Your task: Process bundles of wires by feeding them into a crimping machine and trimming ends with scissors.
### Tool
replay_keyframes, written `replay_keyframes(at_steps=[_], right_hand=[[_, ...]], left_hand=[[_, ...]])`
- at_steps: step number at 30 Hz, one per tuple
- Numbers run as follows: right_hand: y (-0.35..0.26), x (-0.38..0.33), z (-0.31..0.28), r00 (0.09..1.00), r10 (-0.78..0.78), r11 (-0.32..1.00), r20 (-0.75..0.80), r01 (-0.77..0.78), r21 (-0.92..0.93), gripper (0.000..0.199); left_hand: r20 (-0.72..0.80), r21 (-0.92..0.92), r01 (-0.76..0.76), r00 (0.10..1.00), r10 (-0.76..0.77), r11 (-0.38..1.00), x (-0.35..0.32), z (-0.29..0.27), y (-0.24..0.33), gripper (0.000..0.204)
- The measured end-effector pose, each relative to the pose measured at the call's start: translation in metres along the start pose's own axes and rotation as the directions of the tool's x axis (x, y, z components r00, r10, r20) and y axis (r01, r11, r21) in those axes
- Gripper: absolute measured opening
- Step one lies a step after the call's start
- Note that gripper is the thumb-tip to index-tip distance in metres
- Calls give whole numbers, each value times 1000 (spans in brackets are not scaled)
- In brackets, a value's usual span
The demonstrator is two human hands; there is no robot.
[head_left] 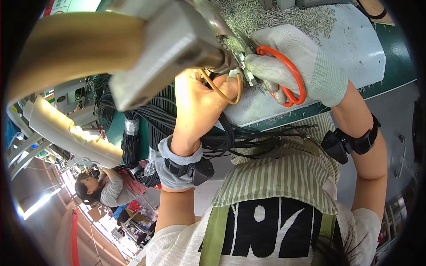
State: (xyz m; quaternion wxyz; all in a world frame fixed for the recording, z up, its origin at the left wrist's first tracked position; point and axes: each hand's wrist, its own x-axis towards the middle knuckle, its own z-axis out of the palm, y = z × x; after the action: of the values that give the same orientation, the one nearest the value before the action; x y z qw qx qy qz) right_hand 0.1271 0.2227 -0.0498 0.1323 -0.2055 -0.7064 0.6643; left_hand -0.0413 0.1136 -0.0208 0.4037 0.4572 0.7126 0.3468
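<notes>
My left hand [202, 95] is bare except for a white covering on the thumb tip. Its fingers are closed beside a small metal piece [251, 76], and a thin tan loop [228, 102] curves round the thumb. What the fingertips pinch is hidden by a large metal block [164, 57]. My right hand [301, 66], in a pale knitted glove, closes on a thick red loop [296, 71]. Whether that loop is a wire or a tool handle, I cannot tell. Both hands meet at the small metal piece, under a metal rod [217, 22].
Many small metal pins [310, 22] lie piled on a white sheet [355, 48] over a green table [397, 57]. Black cables [164, 108] hang along the near edge. A lit lamp [71, 133] stands left. Another person [113, 190] sits beyond; someone's arm [377, 9] shows top right.
</notes>
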Motion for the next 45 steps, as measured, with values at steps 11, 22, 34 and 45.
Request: replay_keyframes(at_steps=[11, 22, 34, 45], right_hand=[[29, 5, -2, 883, -468, 864, 9, 460, -204, 21], [-9, -11, 16, 983, -33, 997, -181, 19, -80, 22], [-51, -118, 65, 892, -62, 849, -448, -189, -493, 14], [-47, -127, 94, 961, -97, 982, -258, 51, -181, 20]], left_hand=[[-78, 45, -238, 967, 241, 970, -1, 10, 2, 12], [-24, -208, -175, 985, 174, 962, -17, 1, -18, 17], [227, -848, 177, 973, 40, 500, -111, 9, -19, 33], [333, -469, 203, 942, -41, 859, -135, 20, -1, 35]])
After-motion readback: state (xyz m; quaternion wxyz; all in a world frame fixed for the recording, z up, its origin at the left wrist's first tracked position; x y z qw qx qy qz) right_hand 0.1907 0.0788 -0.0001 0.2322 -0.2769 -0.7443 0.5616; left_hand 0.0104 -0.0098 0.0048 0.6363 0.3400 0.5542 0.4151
